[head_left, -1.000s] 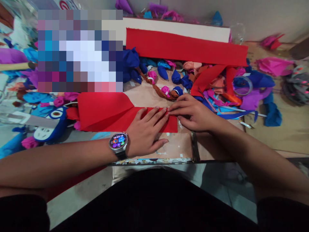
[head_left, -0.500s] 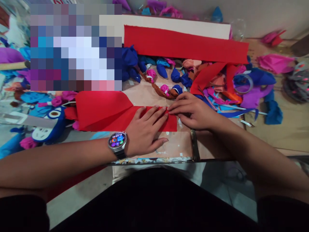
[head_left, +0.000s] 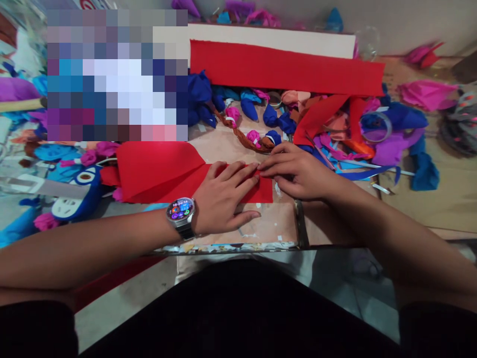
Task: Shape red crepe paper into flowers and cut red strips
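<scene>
A folded strip of red crepe paper (head_left: 160,171) lies across the cardboard work surface (head_left: 268,226) in front of me. My left hand (head_left: 225,199), with a smartwatch (head_left: 180,210) on its wrist, lies flat on the strip's right part, fingers stretched out. My right hand (head_left: 294,169) rests at the strip's right end, its fingertips pressed on the paper's upper edge and meeting the left fingertips. Neither hand grips anything.
A long red paper sheet (head_left: 286,69) lies on a white board (head_left: 276,40) at the back. Blue, pink and brown paper twists (head_left: 257,129), scraps, a tape ring (head_left: 376,127) and blue ribbons (head_left: 368,171) crowd the right. Blue figures (head_left: 78,191) sit left.
Almost nothing has changed. My left wrist has turned slightly and both hands stay pressed on the red strip in the same place.
</scene>
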`<state>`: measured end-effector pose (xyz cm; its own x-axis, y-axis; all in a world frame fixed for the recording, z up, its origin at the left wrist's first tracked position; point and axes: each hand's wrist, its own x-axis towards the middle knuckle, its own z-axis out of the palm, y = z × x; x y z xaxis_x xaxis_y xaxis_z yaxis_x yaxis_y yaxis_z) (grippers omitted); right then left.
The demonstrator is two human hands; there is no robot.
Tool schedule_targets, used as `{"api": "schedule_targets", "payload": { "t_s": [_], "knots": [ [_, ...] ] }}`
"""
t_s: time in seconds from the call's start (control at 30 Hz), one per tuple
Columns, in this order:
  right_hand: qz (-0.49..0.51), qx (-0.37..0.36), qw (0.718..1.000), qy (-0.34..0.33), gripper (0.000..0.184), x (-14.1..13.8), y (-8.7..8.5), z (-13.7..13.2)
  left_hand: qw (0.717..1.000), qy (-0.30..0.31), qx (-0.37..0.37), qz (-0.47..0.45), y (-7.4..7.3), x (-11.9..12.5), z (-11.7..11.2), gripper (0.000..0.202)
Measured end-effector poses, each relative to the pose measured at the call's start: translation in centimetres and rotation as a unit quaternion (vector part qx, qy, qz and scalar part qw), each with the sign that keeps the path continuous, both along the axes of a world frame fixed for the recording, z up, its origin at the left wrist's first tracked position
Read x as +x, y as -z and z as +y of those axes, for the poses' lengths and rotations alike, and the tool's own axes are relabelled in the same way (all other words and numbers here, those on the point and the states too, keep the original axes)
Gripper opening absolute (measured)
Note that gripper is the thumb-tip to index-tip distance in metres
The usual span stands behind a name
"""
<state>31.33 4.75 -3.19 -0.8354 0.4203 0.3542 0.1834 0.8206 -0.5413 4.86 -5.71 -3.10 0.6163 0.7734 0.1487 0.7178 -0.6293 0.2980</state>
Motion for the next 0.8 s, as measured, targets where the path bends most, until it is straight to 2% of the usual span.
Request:
{"api": "schedule_targets", "payload": {
  "t_s": [0.37,0.8],
  "knots": [
    [0.003,0.005,1.0,-0.005,0.047,-0.1,-0.2,0.0,1.0,0.001,-0.006,-0.002,0.1,0.1,0.1,0.076],
    [-0.012,-0.019,1.0,0.013,0.032,0.1,-1.1,-0.3,1.0,-0.001,-0.01,0.002,0.1,0.1,0.1,0.074]
  ]
}}
